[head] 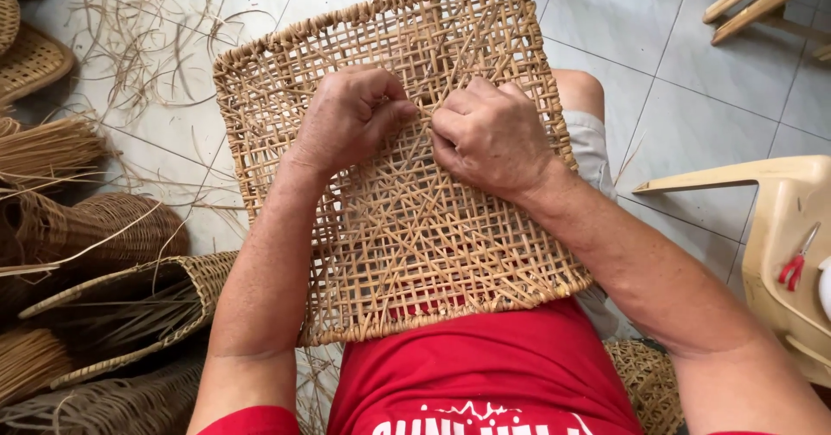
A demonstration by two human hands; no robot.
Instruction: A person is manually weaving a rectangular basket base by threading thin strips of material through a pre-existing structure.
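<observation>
Fingertips of both hands curl out of sight against the square woven rattan panel [398,167] resting on the person's lap. Left hand [351,116] and right hand [493,136] pinch thin strands at its centre. White lettering on the red shirt [485,374] is cut off below.

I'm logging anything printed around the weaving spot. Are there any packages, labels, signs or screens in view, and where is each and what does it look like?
No packages, labels, signs or screens.
Printed shirt: red, worn by the person, bottom centre below the woven rattan panel; white lettering at the lower edge, cut off by the frame.
</observation>
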